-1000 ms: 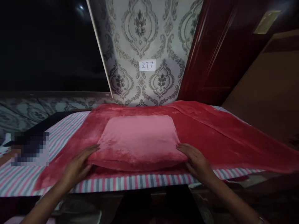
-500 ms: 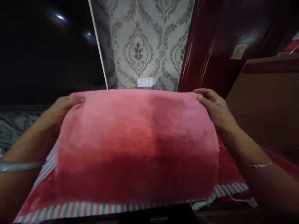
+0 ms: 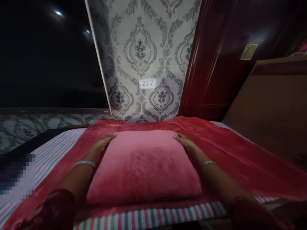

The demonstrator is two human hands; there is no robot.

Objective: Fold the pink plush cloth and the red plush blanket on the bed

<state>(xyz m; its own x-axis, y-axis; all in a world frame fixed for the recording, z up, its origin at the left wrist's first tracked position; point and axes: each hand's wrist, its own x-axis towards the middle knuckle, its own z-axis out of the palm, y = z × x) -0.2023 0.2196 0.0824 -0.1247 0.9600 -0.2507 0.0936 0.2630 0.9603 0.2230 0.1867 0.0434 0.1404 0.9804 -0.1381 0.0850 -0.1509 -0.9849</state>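
A folded pink plush blanket (image 3: pixel 144 169), roughly square, lies flat in front of me with its far edge toward the wall. My left hand (image 3: pixel 107 140) is closed on its far left corner, the thumb on top. At the far right corner my right hand (image 3: pixel 184 140) pinches the edge in the same way. The fingers underneath are hidden on both sides. Beneath the blanket spreads a larger red plush cloth (image 3: pixel 227 159), itself lying over a striped sheet (image 3: pixel 57 147) of white, grey and pink.
A large black screen (image 3: pixel 48 64) stands at the back left. Behind are patterned wallpaper (image 3: pixel 141 48) with a paper label reading 277 (image 3: pixel 147 83) and a dark red door frame (image 3: pixel 203 64). A big cardboard box (image 3: pixel 275 111) stands at right.
The folded blanket has come down and away from me, from held up before me to flat on the red cloth. Both hands have moved forward with it, still at its far corners.
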